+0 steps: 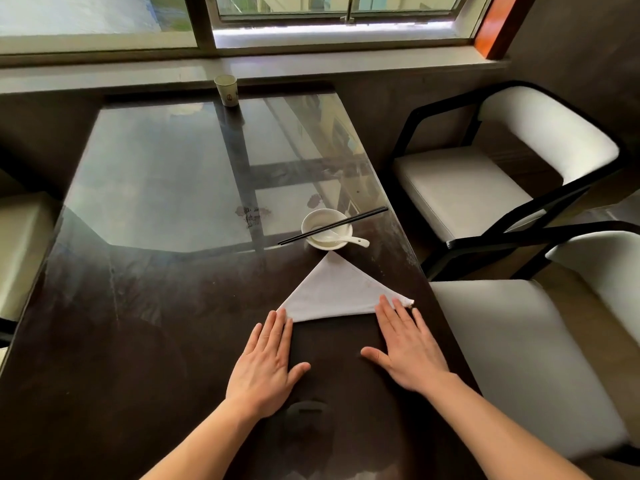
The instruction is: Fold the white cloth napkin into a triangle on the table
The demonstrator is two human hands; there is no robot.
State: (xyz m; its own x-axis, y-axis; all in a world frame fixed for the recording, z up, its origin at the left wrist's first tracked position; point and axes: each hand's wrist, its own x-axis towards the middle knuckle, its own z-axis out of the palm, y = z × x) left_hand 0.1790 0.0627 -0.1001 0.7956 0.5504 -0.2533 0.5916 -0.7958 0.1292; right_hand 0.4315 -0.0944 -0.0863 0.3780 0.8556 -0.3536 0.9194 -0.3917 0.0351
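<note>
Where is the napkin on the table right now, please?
In the head view the napkin lies flat as a triangle on the table's near right part, its tip just short of the bowl, with the left hand and right hand at its near corners.

napkin folded triangular, hands flat

Setting: restaurant dining room. Evidence: dark glass-topped counter under a window at 12 o'clock; place setting of white bowl, spoon, black chopsticks; folded white napkin; paper cup; white-cushioned, black-framed chairs at 3 o'clock.
</note>
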